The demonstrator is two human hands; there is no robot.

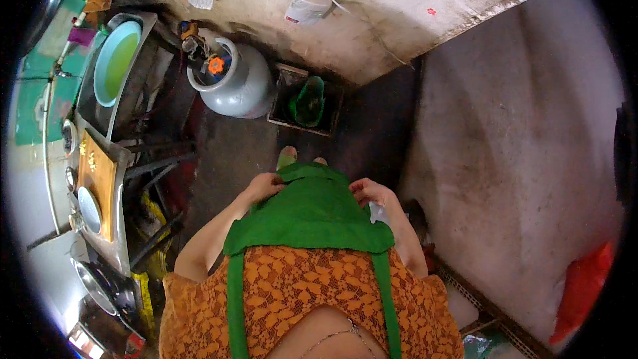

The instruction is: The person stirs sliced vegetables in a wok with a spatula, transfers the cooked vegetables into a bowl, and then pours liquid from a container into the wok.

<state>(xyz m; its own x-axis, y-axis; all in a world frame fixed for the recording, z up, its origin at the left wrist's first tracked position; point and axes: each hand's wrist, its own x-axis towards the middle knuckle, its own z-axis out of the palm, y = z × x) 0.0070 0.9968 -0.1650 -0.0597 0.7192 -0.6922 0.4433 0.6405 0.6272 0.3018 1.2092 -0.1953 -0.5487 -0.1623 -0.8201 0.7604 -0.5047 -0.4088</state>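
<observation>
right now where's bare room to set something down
Floor ahead of your left hand, between the gas cylinder and black stand legs; also the cutting board between the pale pieces and plate. Crowded: the board's wall side, with small bowls, and the sink, holding a light-blue basin.

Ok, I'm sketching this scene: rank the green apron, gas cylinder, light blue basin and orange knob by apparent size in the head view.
1. Green apron
2. Gas cylinder
3. Light blue basin
4. Orange knob

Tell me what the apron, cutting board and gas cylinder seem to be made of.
Green apron: probably matte woven cloth, given its soft folds. Cutting board: likely smooth wood or bamboo, by its warm brown colour. Gas cylinder: apparently painted metal, by its glossy grey highlights.
</observation>
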